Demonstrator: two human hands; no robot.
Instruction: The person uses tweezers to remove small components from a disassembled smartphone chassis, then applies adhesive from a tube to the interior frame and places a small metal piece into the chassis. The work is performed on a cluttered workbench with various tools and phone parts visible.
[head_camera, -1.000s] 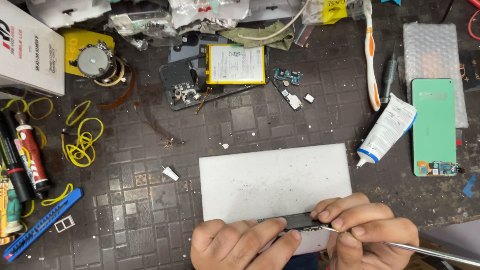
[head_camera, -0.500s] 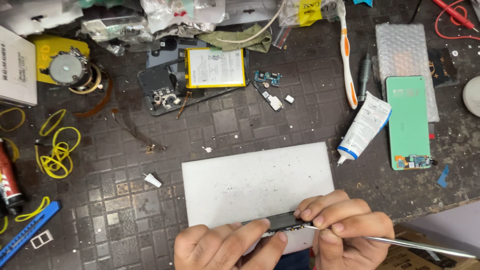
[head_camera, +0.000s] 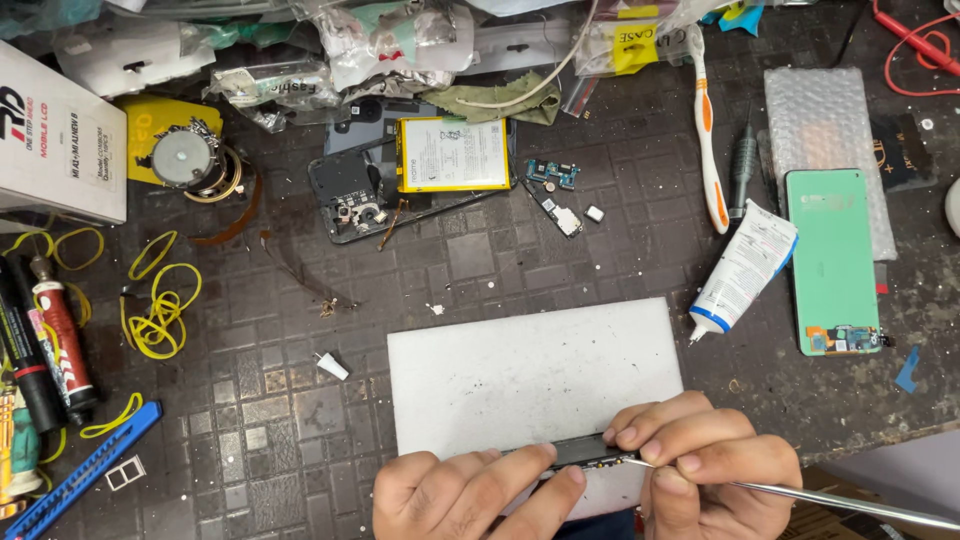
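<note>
My left hand (head_camera: 455, 495) grips the left end of a thin dark phone frame (head_camera: 588, 452) held on edge at the near rim of a white work pad (head_camera: 530, 370). My right hand (head_camera: 705, 475) pinches the frame's right end and holds a slim metal pry tool (head_camera: 840, 500), its tip touching the frame's edge. The tool's shaft runs out to the lower right. Most of the frame is hidden under my fingers.
An opened phone with a yellow-edged battery (head_camera: 452, 155) lies at the back centre, small circuit boards (head_camera: 556, 190) beside it. A white glue tube (head_camera: 745, 265), green phone back (head_camera: 830, 258), toothbrush (head_camera: 708, 130), yellow rubber bands (head_camera: 160, 305), markers (head_camera: 60, 345) and a white box (head_camera: 55, 135) surround the pad.
The view has shifted, so the bench items sit lower and further right in frame than half a second ago. My hands keep the same hold on the frame and tool.
</note>
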